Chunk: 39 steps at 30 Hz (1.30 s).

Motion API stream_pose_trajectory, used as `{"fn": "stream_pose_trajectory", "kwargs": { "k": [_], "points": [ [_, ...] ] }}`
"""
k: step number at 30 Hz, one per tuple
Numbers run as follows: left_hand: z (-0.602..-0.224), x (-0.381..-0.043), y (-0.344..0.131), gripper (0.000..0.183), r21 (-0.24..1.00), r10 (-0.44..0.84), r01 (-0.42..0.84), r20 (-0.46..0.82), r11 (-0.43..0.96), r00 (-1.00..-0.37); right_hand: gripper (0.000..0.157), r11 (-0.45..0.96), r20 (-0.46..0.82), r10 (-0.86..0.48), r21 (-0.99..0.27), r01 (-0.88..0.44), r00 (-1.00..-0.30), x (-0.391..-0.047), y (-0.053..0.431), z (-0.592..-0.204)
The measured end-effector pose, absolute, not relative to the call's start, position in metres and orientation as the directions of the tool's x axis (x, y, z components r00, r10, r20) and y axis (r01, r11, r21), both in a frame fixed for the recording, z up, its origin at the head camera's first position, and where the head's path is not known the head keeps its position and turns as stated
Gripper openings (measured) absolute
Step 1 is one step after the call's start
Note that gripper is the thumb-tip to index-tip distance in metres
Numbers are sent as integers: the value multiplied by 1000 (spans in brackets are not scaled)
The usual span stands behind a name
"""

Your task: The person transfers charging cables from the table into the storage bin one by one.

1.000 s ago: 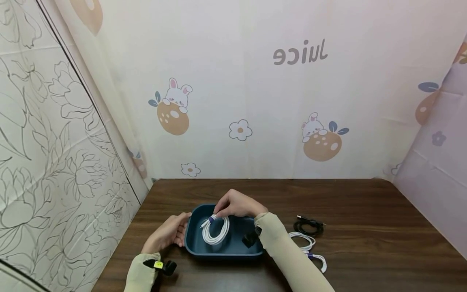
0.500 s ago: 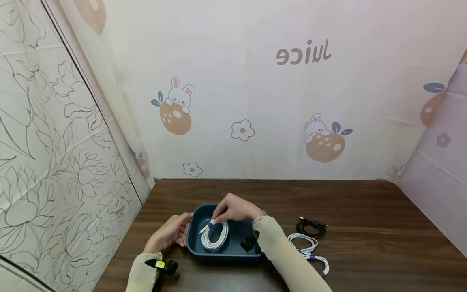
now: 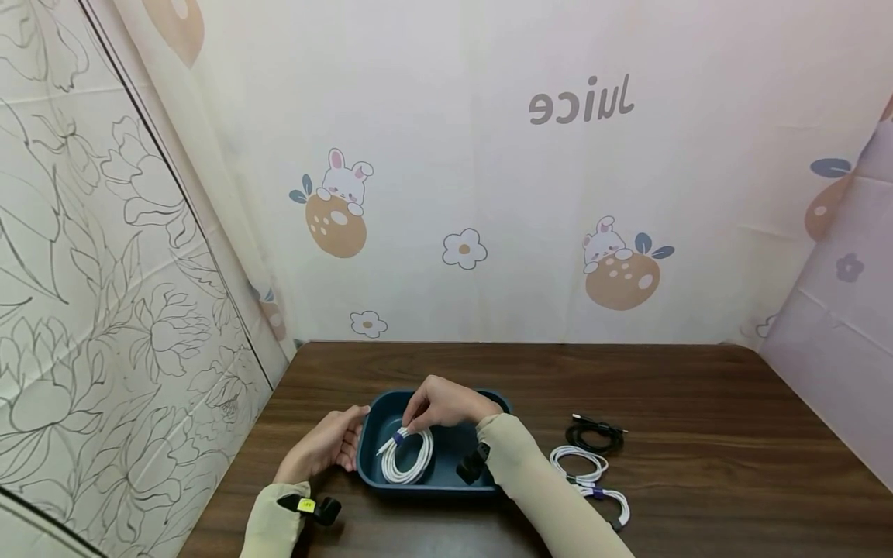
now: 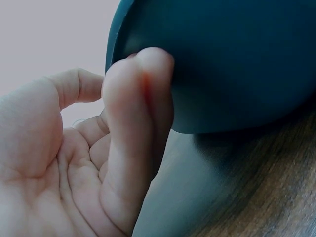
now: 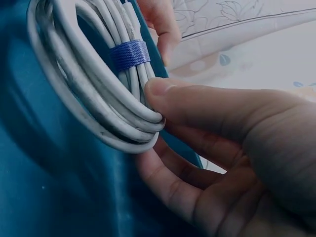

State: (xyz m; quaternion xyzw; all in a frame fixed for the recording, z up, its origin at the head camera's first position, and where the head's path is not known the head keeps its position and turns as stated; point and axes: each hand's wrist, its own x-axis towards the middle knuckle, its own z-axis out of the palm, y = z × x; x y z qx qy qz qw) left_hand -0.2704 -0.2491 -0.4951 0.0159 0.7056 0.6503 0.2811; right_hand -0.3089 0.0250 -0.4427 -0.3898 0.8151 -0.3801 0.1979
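A coiled white cable (image 3: 408,463) with a purple strap (image 5: 130,55) hangs within a dark blue bin (image 3: 446,490). My right hand (image 3: 446,404) pinches the coil near the strap, thumb on one side and fingers curled under the other, as the right wrist view shows. At the bin's left end, my left hand (image 3: 328,446) holds the wall, its thumb at the rim and its bent fingers (image 4: 133,103) against the outer side.
Right of the bin, a black cable coil (image 3: 594,435) lies on the brown wooden table (image 3: 705,457). White cable coils (image 3: 579,459) with a purple strap lie below it, close to the right forearm. A printed curtain (image 3: 488,155) hangs behind the table.
My right hand has moved slightly left and down, toward the near left part of the bin, with the white cable. The left hand has stayed at the bin's left end.
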Motion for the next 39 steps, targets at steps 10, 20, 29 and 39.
{"fn": "stream_pose_trajectory", "kwargs": {
  "k": [10,20,29,39],
  "points": [
    [-496,-271,-250,51,927,393,-346,-374,144,-840,6,426,-57,-795,-760,-490,-604,-308,19,-445],
    [-495,-271,-249,50,927,382,-338,-376,165,-845,7,472,-99,-791,-727,-499,-604,-308,14,-450],
    [-495,-270,-249,50,926,379,-341,-377,163,-845,8,468,-103,-793,-734,-493,-600,-307,12,-451],
    [-495,-271,-250,50,927,377,-335,-374,167,-847,9,479,-123,-788,-737,-476,-603,-308,12,-454]
  ]
}}
